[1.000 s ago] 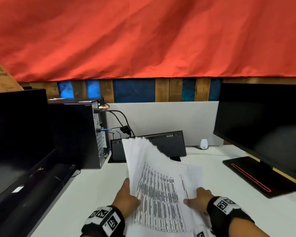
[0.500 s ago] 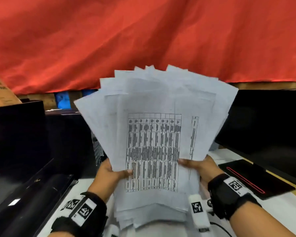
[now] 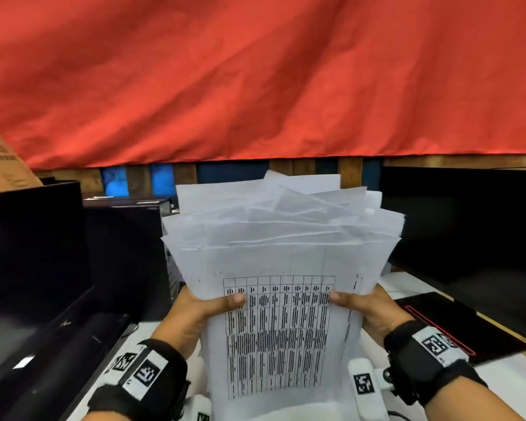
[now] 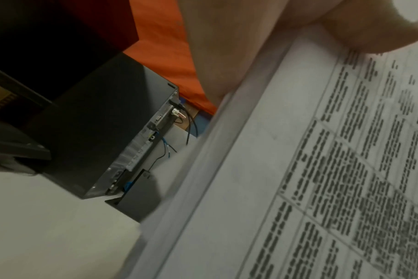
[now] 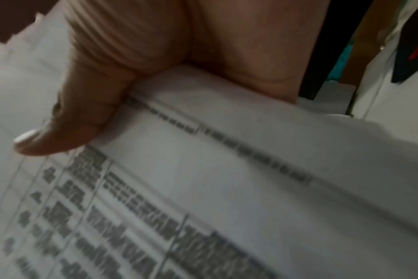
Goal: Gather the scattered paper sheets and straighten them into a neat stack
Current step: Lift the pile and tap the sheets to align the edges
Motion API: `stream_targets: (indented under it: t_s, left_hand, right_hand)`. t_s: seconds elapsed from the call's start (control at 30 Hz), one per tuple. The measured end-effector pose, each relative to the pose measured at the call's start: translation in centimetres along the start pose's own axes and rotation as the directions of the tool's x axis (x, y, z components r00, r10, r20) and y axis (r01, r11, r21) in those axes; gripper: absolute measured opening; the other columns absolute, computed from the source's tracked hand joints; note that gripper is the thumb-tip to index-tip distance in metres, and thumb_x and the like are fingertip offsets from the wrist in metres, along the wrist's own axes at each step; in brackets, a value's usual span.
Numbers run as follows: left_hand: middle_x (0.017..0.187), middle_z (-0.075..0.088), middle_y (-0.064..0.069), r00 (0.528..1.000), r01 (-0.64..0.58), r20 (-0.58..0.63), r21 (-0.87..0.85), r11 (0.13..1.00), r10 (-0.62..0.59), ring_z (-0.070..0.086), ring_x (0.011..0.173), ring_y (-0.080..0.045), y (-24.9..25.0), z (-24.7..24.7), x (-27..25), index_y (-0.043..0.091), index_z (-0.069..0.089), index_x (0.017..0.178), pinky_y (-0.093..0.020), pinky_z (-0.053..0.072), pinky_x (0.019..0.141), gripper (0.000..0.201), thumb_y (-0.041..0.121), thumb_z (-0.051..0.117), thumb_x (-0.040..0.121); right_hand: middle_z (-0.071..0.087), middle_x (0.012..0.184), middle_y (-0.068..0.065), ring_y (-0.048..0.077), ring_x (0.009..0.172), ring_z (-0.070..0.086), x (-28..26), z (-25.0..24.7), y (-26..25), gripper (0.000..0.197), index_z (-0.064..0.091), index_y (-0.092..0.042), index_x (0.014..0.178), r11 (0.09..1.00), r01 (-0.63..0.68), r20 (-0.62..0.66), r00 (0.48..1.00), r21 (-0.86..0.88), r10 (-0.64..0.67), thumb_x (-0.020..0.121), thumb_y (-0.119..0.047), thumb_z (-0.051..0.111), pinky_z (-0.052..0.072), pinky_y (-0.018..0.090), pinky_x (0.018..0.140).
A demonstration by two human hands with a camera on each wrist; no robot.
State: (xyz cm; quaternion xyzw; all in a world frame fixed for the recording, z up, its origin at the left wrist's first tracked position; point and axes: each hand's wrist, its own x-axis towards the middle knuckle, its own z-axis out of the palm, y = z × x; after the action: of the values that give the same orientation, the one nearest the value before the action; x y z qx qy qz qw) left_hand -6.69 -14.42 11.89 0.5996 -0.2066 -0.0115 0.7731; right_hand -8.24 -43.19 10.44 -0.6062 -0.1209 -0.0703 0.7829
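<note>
A thick bundle of white paper sheets [image 3: 281, 268] stands upright in front of me, its front sheet printed with a black table. The top edges are uneven and fan out. My left hand [image 3: 204, 305] grips the bundle's left side, thumb across the front sheet. My right hand [image 3: 362, 305] grips the right side the same way. In the left wrist view the thumb presses on the sheets [image 4: 298, 179] near their edge. The right wrist view shows my thumb lying on the printed page [image 5: 227, 169]. The bundle's lower edge is hidden at the bottom of the head view.
A white desk [image 3: 498, 378] lies below. A black monitor [image 3: 31, 253] and a black computer tower [image 3: 128, 253] stand at the left, another black monitor [image 3: 468, 232] with its flat base [image 3: 468, 323] at the right. A red cloth [image 3: 255, 71] hangs behind.
The bundle has gone from lying slanted over the desk to being lifted upright. It has since dropped lower, and its wide fan has narrowed between my hands.
</note>
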Motion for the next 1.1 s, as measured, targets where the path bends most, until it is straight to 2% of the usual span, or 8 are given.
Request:
stream_targets:
  t_s: [0.23,0.37,0.53,0.67,0.8,0.9,0.97,1.1]
  left_hand:
    - [0.107,0.074,-0.015,0.998,0.065,0.005,0.031,0.997,-0.066,0.071,0.100,-0.030,-0.2,0.1,0.3,0.006,0.064,0.114,-0.039,0.057,0.086,0.072,0.010,0.087,0.045]
    - [0.109,0.073,-0.016,0.992,0.063,-0.107,-0.011,0.998,-0.063,0.070,0.102,-0.032,-2.0,0.1,0.2,0.005,0.063,0.116,-0.047,0.051,0.096,0.070,0.005,0.089,0.051]
    - [0.098,0.077,-0.007,0.961,-0.086,-0.262,0.011,0.996,0.086,0.074,0.093,-0.021,-0.2,1.3,0.6,0.006,0.067,0.105,-0.025,0.059,0.073,0.036,-0.005,0.075,0.071]
    - [0.106,0.072,-0.021,0.952,-0.146,-0.284,-0.096,0.985,0.113,0.072,0.097,-0.034,2.6,1.3,1.2,-0.010,0.059,0.119,-0.042,0.058,0.081,0.051,0.000,0.075,0.072]
    - [0.098,0.076,-0.011,0.970,-0.149,-0.195,0.005,0.989,0.147,0.075,0.086,-0.024,3.5,1.3,1.0,0.007,0.067,0.106,-0.037,0.061,0.070,0.035,0.006,0.077,0.073]
    - [0.105,0.075,-0.012,0.997,0.058,-0.051,0.116,0.992,-0.052,0.073,0.095,-0.028,1.2,-0.2,0.3,0.004,0.064,0.115,-0.032,0.060,0.072,0.075,0.020,0.093,0.048]
    - [0.106,0.075,-0.008,0.987,0.155,0.000,0.227,0.962,-0.159,0.073,0.098,-0.024,-0.9,-0.1,-0.9,0.006,0.064,0.116,-0.030,0.060,0.076,0.060,0.011,0.087,0.061]
    - [0.082,0.078,0.009,0.957,0.017,-0.279,0.322,0.947,0.078,0.073,0.078,-0.001,-4.3,1.7,-1.6,0.015,0.068,0.100,-0.014,0.057,0.072,0.024,-0.003,0.069,0.083]
  right_hand:
    - [0.071,0.108,0.018,0.031,0.102,0.068,-0.4,-0.5,-0.3,0.092,0.064,-0.004,0.112,0.998,-0.042,0.074,0.996,-0.056,0.046,0.028,-0.025,0.097,0.057,0.037,0.082]
    - [0.072,0.110,0.013,0.028,0.107,0.067,-0.9,-0.6,1.9,0.083,0.065,-0.007,0.113,0.952,-0.197,0.099,0.969,-0.234,0.225,0.037,-0.017,0.096,0.048,0.046,0.099]
    - [0.074,0.105,0.005,0.020,0.102,0.069,-0.4,0.0,0.5,0.076,0.066,-0.014,0.112,0.974,-0.071,-0.062,0.996,-0.216,0.059,0.041,-0.024,0.093,0.050,0.039,0.094]
    - [0.073,0.108,0.011,0.025,0.104,0.069,-1.1,-0.4,0.2,0.072,0.067,-0.008,0.111,0.929,-0.159,0.067,0.979,-0.335,0.192,0.044,-0.019,0.090,0.049,0.045,0.098]
    - [0.075,0.095,0.013,0.027,0.089,0.073,-1.9,0.0,1.0,0.073,0.069,-0.004,0.102,0.960,-0.145,-0.083,0.988,-0.238,0.129,0.038,-0.027,0.093,0.056,0.041,0.085]
    - [0.076,0.090,0.011,0.026,0.085,0.073,-2.0,0.2,1.3,0.053,0.068,-0.003,0.101,0.981,-0.097,-0.184,0.981,-0.170,0.065,0.052,-0.014,0.087,0.056,0.040,0.083]
    - [0.077,0.088,0.007,0.024,0.086,0.073,-1.8,0.3,1.5,0.036,0.069,-0.007,0.096,0.992,-0.037,-0.262,0.965,-0.122,0.003,0.062,-0.006,0.082,0.059,0.032,0.075]
    - [0.075,0.073,-0.012,0.002,0.072,0.072,-1.9,2.4,1.9,0.020,0.069,-0.012,0.094,0.973,0.041,-0.287,0.952,-0.227,-0.107,0.077,-0.004,0.073,0.051,0.008,0.057]
